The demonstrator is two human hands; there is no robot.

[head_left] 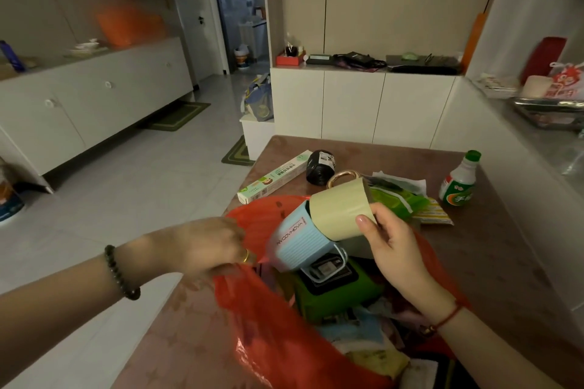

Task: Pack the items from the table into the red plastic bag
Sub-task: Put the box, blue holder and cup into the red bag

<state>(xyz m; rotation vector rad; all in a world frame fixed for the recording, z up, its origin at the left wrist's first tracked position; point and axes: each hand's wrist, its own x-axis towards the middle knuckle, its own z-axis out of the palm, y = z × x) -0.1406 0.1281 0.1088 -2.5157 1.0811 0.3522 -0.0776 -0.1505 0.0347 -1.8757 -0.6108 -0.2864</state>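
The red plastic bag (262,319) lies open on the brown table (493,262). My left hand (208,246) grips the bag's left rim and holds it open. My right hand (392,243) holds a beige mug (339,208) with a gold handle, nested in a light blue ribbed mug (297,243), tilted over the bag's mouth. Inside the bag lie a green wet-wipes pack (338,290) and other packets. On the table farther back are a long green-and-white box (273,178), a black roll (320,166), green snack packets (398,199) and a green-capped white bottle (459,181).
White cabinets stand behind the table and along the left wall. A counter at the right carries a metal tray (550,110) and red packages. A bag (259,101) sits on a low white step near the table's far left corner. Tiled floor lies to the left.
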